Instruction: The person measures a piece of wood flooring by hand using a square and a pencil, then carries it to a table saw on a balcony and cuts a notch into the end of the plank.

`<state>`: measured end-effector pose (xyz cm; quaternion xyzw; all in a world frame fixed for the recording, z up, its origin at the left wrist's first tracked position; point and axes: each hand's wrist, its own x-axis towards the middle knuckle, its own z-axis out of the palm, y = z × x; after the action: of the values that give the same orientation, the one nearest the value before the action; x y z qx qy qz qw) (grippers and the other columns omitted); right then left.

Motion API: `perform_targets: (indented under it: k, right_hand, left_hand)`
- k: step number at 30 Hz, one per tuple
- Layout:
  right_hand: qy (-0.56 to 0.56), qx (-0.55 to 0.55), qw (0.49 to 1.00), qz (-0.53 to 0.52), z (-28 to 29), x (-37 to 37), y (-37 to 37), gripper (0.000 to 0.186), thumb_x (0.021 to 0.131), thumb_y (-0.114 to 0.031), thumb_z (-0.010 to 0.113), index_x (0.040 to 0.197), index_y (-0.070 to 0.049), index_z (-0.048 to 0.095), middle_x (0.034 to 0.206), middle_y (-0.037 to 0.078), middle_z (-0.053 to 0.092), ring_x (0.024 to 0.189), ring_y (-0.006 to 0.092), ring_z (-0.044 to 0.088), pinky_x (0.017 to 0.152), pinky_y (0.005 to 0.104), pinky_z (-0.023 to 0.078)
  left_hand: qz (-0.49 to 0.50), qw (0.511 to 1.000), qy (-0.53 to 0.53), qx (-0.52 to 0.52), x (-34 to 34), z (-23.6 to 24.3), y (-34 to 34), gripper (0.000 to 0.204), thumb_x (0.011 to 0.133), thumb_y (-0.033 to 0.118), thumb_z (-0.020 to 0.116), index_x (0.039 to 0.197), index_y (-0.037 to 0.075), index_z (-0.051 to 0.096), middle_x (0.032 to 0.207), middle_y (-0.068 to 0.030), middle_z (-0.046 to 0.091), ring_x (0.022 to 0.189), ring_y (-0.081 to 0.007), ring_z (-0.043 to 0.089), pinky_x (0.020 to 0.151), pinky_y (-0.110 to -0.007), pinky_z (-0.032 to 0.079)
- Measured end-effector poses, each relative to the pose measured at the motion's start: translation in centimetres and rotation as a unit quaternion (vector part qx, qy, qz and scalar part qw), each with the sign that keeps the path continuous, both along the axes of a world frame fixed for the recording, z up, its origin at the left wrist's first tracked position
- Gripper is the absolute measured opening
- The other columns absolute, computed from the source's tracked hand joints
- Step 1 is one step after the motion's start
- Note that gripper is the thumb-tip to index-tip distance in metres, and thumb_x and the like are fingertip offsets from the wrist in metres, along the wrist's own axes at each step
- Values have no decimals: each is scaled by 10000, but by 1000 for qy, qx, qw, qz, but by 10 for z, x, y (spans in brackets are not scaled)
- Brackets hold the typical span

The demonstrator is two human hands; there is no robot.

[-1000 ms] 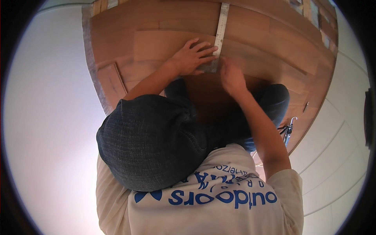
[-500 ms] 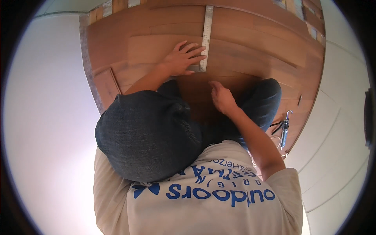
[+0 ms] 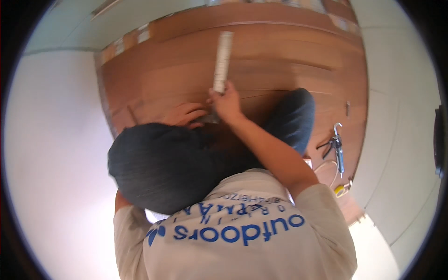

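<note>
My right hand (image 3: 226, 103) is closed round a carpenter's square (image 3: 223, 58) near its corner. The long, pale, marked blade points away from me over the brown wooden planks (image 3: 266, 56). A short grey arm of the square shows partly below the hand, blurred. Beside that arm lies my left hand (image 3: 185, 114), its fingers stretched out toward it; whether they touch it I cannot tell. My bent knee in jeans hides part of the left forearm.
To the right lie a caulking gun (image 3: 338, 149), a thin dark stick-like tool (image 3: 347, 108) and a yellow roll-like item (image 3: 339, 190). White walls (image 3: 56, 121) border the planks at left and right. Light patches and strips line the far edge.
My right hand has moved forward and left and taken hold of the square, which has shifted left and nearer. My left hand has come off the square's blade and drawn back left.
</note>
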<state>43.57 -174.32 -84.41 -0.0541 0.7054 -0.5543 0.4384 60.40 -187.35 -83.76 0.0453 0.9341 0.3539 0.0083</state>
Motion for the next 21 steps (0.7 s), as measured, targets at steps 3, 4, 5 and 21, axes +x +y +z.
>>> perform_targets:
  k: [3, 4, 5, 21]
  right_hand:
    - [34, -111, 990, -74, 45, -42, 8, 443, 949, -44, 621, 1346, 2, 430, 933, 104, 616, 585, 142, 616, 523, 311, 510]
    - [92, -128, 981, -116, 61, -74, 23, 418, 955, -53, 621, 1328, -8, 439, 909, 92, 613, 571, 133, 607, 503, 299, 501]
    - [141, -148, 967, -151, 80, -111, 45, 394, 960, -63, 621, 1311, -18, 447, 886, 80, 610, 556, 124, 597, 483, 287, 492]
    - [265, 336, 866, -261, -45, -168, 425, 683, 897, -181, 658, 1486, -32, 345, 668, 138, 659, 451, 200, 628, 383, 338, 501]
  left_hand:
    - [166, 983, -42, -64, 18, 30, -3, 599, 834, 309, 784, 1352, 107, 561, 1317, -162, 568, 1193, -362, 549, 1006, -454, 457]
    - [238, 966, -60, -81, 38, 5, -2, 611, 843, 300, 781, 1372, 99, 548, 1329, -164, 564, 1209, -367, 539, 1019, -459, 450]
    - [318, 944, -84, 36, 55, -8, 4, 583, 870, 296, 754, 1376, 94, 546, 1339, -170, 562, 1215, -378, 536, 1030, -465, 444]
    - [548, 741, -153, 356, 92, -1, 56, 548, 903, 295, 716, 1380, 88, 541, 1352, -177, 555, 1227, -389, 530, 1046, -471, 434]
